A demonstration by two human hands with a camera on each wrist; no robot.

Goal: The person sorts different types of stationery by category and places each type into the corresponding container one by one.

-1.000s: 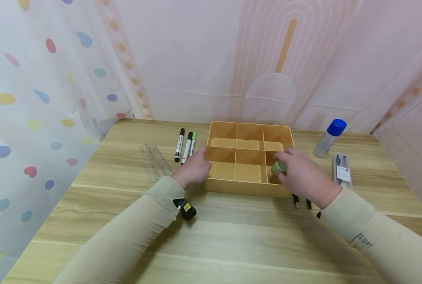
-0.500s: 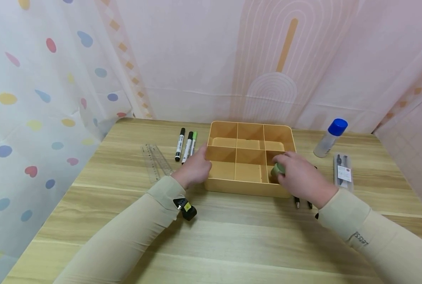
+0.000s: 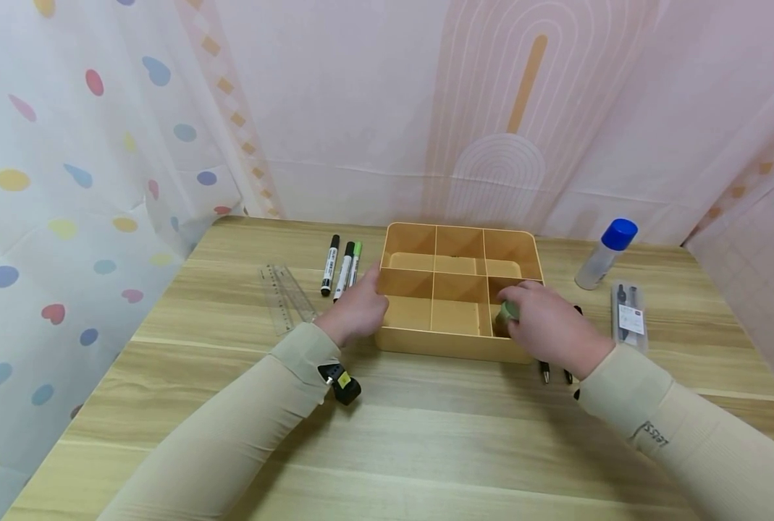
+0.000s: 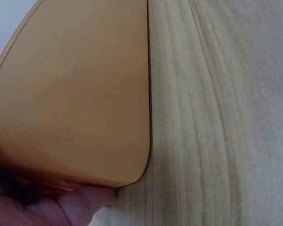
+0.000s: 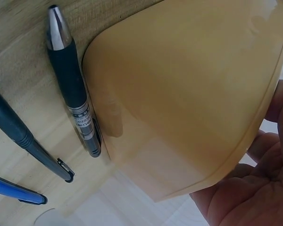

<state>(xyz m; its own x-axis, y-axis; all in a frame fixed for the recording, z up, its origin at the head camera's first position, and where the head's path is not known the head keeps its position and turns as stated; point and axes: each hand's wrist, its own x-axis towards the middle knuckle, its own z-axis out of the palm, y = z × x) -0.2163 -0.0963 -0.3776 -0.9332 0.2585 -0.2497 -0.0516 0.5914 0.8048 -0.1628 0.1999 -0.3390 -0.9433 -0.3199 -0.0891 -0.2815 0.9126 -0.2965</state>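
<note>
My left hand [image 3: 357, 307] holds the left wall of an orange organizer box [image 3: 452, 346] that has several compartments. In the left wrist view, fingers [image 4: 85, 200] lie along the box's outer wall near its bottom corner. My right hand [image 3: 552, 322] reaches into the front right compartment and grips a small round green object [image 3: 507, 312]. It is mostly hidden by the hand, and I cannot tell its kind. In the right wrist view, curled fingers [image 5: 269, 146] show beyond the rim of the box.
Left of the box lie markers [image 3: 330, 265] and clear rulers [image 3: 292, 289]. To the right are a blue-capped bottle [image 3: 604, 253] and a clear case of drawing tools [image 3: 629, 315]. A silver-tipped pen [image 5: 68, 80] lies against the box, beside other pens [image 5: 28, 132].
My right hand has shifted slightly left and lower with the green object in the front right compartment. The left hand and the box have stayed in place.
</note>
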